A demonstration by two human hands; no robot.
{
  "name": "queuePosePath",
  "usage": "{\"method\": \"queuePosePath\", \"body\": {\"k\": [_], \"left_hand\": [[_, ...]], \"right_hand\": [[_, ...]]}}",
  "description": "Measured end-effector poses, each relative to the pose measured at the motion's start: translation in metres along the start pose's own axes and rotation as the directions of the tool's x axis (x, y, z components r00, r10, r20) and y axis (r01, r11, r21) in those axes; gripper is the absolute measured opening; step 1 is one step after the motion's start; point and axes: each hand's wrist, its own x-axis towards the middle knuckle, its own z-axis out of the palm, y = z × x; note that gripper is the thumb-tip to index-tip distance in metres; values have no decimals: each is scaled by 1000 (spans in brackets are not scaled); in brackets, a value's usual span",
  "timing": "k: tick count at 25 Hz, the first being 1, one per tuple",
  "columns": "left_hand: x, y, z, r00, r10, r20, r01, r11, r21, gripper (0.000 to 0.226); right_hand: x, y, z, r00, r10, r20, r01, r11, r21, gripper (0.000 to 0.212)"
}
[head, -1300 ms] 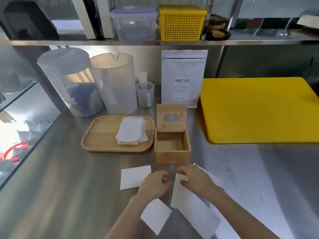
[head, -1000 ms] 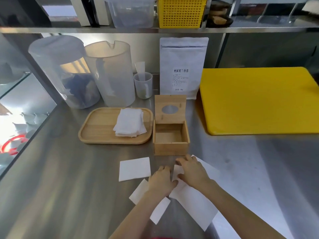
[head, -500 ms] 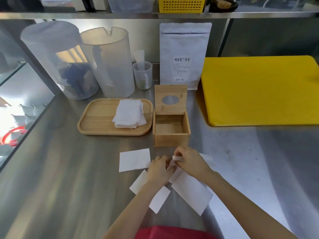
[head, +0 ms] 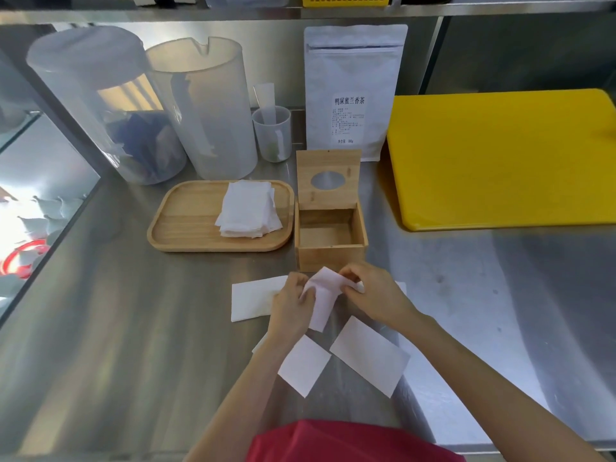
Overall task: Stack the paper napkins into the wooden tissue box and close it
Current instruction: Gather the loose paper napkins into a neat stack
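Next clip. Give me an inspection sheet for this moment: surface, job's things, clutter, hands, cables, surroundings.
Surface: steel counter, bare near the front left.
Job's things: wooden tissue box open and empty, lid upright; held napkin lifted; three loose napkins flat on the counter; napkin stack on wooden tray.
Clutter: two plastic pitchers, measuring cup, tea pouch, yellow cutting board.
Hands: left hand and right hand both pinch the held napkin.
Cables: nothing seen.
Surroundings: shelf above; glass panel at left.
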Motion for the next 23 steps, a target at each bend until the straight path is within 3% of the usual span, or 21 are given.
{"method": "queuePosePath", "body": {"k": [3, 8, 12, 19, 23], "left_hand": [[-4, -3, -7, 999, 20, -36, -21, 1000, -21, 32], [-8, -11, -9, 997, -68, -35, 61, 984, -168, 20], [-12, -19, -9, 995, -98, -23, 90, 968, -234, 21], [-17, -24, -10, 993, -115, -1, 110, 950, -294, 18], [-19, -27, -12, 991, -131, 14, 129, 937, -324, 18]], "right_hand": [[-10, 7, 0, 999, 21, 48, -19, 999, -43, 22], [-28, 14, 6, 949, 67, 307, 12, 968, -250, 42], [-28, 12, 12, 952, 70, 297, 29, 948, -316, 36], [-28, 17, 18, 954, 90, 288, -7, 961, -278, 19], [-26, 15, 11, 966, 123, 227, -123, 992, -15, 17]]}}
